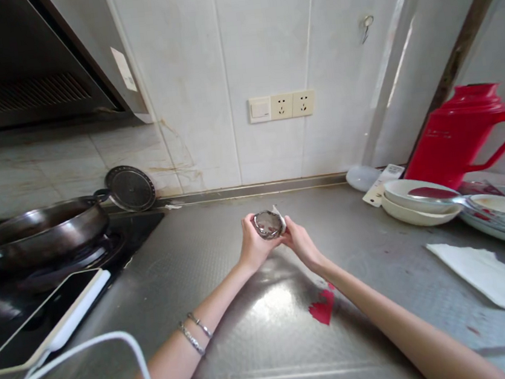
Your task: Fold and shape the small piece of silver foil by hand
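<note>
Left hand [253, 247] grips a round shiny metal dish [267, 224]; right hand [298, 240] pinches white tissue [279, 215] against it, mid-counter [222, 241]

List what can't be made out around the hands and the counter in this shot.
- Metal bowl, head view: left hand and right hand cover its underside; contents unreadable in the glare.
- White cloth: mostly hidden behind the bowl.
- Red patch on the counter: partly under the right forearm.
- Pan: cut off by the left edge.
- Plates: cut off at right, blurred.
</note>
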